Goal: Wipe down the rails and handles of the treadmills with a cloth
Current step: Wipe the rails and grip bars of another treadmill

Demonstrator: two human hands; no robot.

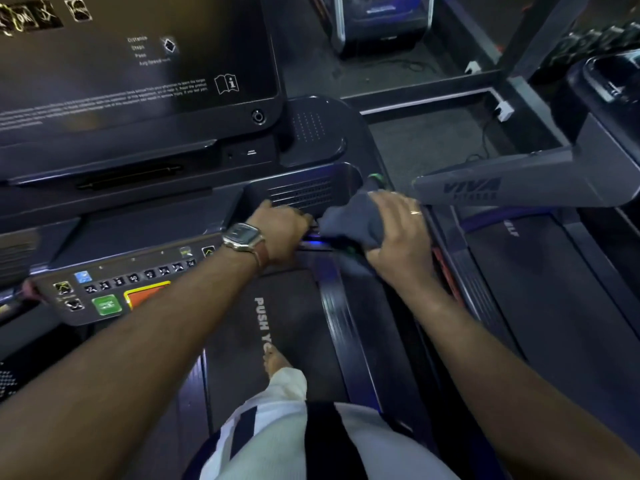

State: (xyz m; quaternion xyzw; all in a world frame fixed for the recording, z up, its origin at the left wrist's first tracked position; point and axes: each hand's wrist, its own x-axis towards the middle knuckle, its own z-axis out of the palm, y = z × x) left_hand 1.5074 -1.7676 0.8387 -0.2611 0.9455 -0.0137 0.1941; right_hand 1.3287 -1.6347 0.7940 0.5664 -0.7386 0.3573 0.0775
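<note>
Dim gym floor surrounds the black treadmill console (138, 188). Right of it, a dark blue cloth (353, 216) is clamped on the side handle by the right hand (398, 230); the left hand (280, 226) is closed on the bar beside it. Wiping is judged underway; sliding along the rail is called for next.

Console screen (138, 74): cut off at the top and left edges, its small print blurred beyond reading. Handle (322, 241): largely hidden under the cloth (353, 216) and both hands. Belt lettering (264, 323): covered partway by the foot (277, 362). Neighbouring treadmill (554, 289): cropped at right.
</note>
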